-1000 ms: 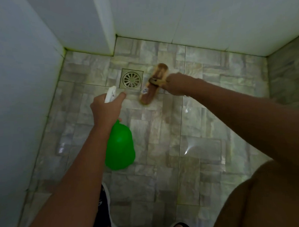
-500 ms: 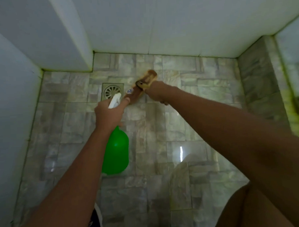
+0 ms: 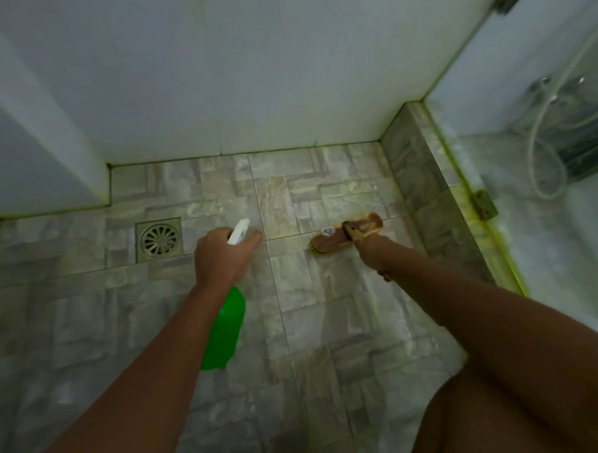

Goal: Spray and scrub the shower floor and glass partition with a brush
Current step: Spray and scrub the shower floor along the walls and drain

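The stone-tile shower floor is wet and shiny. The glass partition stands at the right, with green grime along its bottom edge. The left hand grips a green spray bottle, its white nozzle pointing far. The right hand grips a wooden scrub brush, bristles down on the tiles. A second ago the brush was by the drain; now it is well right, near the glass, so I think scrubbing is moving that way
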Tool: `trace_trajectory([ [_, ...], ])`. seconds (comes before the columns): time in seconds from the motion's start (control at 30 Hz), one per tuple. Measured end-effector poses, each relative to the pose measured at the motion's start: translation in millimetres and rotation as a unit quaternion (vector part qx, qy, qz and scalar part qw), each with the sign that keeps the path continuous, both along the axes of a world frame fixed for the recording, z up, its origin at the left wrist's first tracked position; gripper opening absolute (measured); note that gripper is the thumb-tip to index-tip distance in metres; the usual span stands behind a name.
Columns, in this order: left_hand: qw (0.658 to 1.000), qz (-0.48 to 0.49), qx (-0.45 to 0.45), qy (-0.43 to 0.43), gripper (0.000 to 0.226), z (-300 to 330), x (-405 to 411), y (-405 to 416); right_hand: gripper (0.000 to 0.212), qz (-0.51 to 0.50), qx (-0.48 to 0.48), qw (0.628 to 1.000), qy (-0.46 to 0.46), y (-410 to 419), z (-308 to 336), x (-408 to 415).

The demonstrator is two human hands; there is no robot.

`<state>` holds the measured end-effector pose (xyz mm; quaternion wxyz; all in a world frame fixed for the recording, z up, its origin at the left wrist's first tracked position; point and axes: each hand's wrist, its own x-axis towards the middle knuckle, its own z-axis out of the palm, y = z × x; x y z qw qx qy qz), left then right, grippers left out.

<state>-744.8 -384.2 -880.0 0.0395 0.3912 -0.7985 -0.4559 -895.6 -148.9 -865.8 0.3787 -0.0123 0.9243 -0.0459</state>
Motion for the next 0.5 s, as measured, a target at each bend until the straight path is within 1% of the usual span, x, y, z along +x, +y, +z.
trace_trajectory([
  [0.07,0.999,-0.029,-0.012,0.011,0.056,-4.5,-6.6,4.3,0.046,-0.017,-0.014,1.000,0.002,-2.2,-7.0,4.4],
  [0.13,0.999,-0.040,-0.010,0.006,0.056,-6.2,-10.4,7.0,0.063,-0.005,-0.034,0.999,0.013,-2.8,-12.7,5.4],
  [0.17,0.999,-0.036,-0.004,0.002,0.054,-6.3,-11.8,9.0,0.068,0.011,-0.038,0.999,0.012,-1.1,-14.8,4.3],
  [0.23,1.000,-0.030,0.008,-0.003,0.050,-3.8,-13.0,13.0,0.065,0.025,-0.035,0.999,0.012,2.2,-15.7,1.7],
  [0.37,0.999,-0.030,0.006,0.011,0.053,-3.0,-13.2,17.2,0.050,0.076,-0.011,0.997,0.020,2.6,-18.4,-0.9],
  [0.47,0.999,-0.038,0.012,0.026,0.057,-6.2,-13.9,15.6,0.046,0.061,0.004,0.998,0.024,2.6,-24.5,-5.1],
  [0.5,0.999,-0.036,0.021,0.025,0.055,-6.5,-13.7,15.8,0.047,0.045,0.015,0.999,0.026,2.5,-25.5,-5.8],
])
